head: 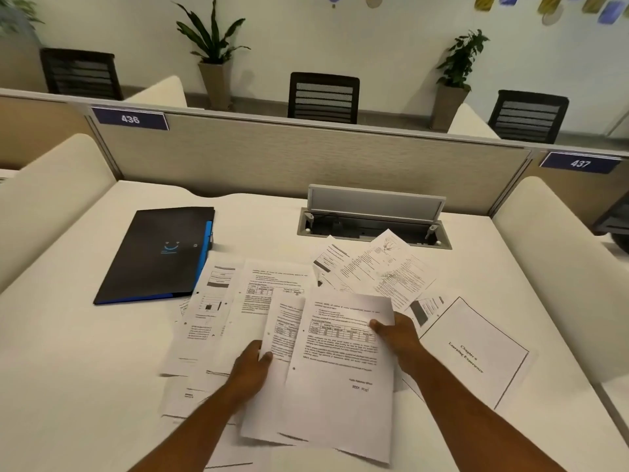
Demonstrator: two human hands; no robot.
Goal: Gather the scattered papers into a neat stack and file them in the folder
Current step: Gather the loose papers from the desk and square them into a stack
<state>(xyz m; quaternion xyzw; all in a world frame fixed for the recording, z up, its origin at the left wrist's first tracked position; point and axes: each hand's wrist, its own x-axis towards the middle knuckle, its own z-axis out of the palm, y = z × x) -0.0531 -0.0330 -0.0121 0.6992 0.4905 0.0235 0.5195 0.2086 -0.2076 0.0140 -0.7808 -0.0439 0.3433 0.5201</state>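
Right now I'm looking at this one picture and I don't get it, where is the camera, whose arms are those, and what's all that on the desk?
There is no machine here. The camera sits on a person's head and looks forward and down, so the two bare arms are that person's own. The left hand and the right hand each grip a side of a few printed sheets held above the white desk. More loose papers lie scattered on the desk, some overlapping. A closed black folder with blue trim lies at the far left. Behind the papers, a cable box in the desk stands with its lid up.

Open-plan office: numbered desk partition (306,155), mesh chairs (323,97), desk cable box (374,226).
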